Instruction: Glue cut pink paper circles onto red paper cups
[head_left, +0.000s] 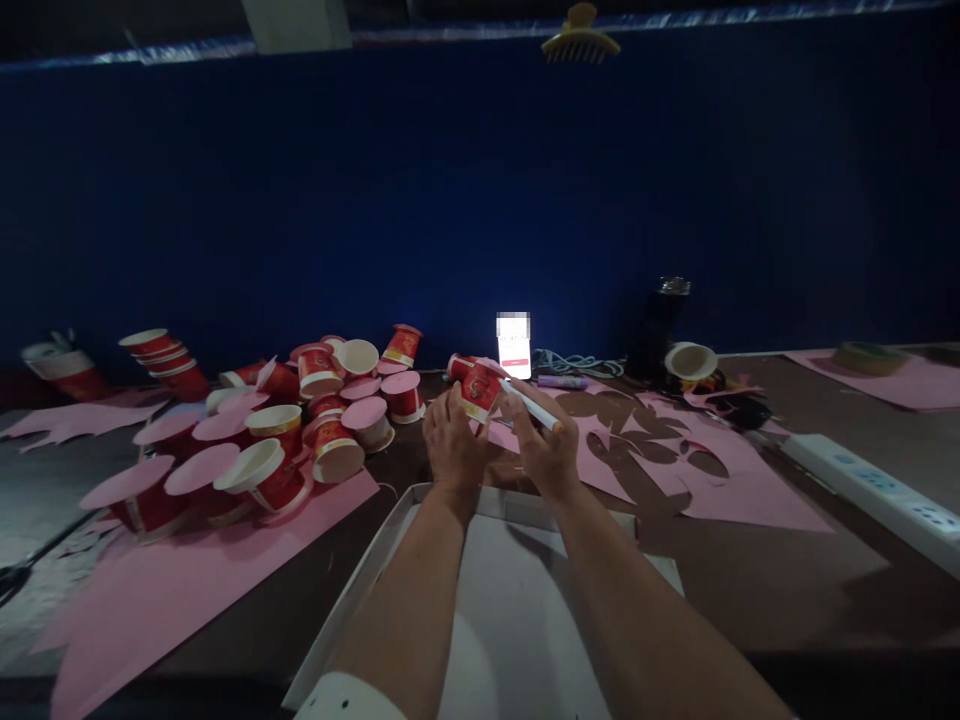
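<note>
In the middle of the head view, a red paper cup (pixel 480 388) with yellow and white trim is tilted in my left hand (pixel 454 445), whose fingers close round its lower side. My right hand (pixel 547 445) grips a white marker (pixel 534 404) with an orange end. The marker slants up to the left, its far end close beside the cup; whether it touches cannot be made out. Behind the held cup lies another red cup (pixel 457 366), partly hidden. A white shallow box (pixel 517 610) sits under my forearms.
Several red paper cups with pink paper discs (pixel 202 468) crowd the left. Cut pink sheets (pixel 742 495) lie on the right, near a white power strip (pixel 877 495). A lit phone (pixel 514 350), purple marker (pixel 562 382) and dark bottle (pixel 652 330) stand or lie near the blue partition (pixel 450 190).
</note>
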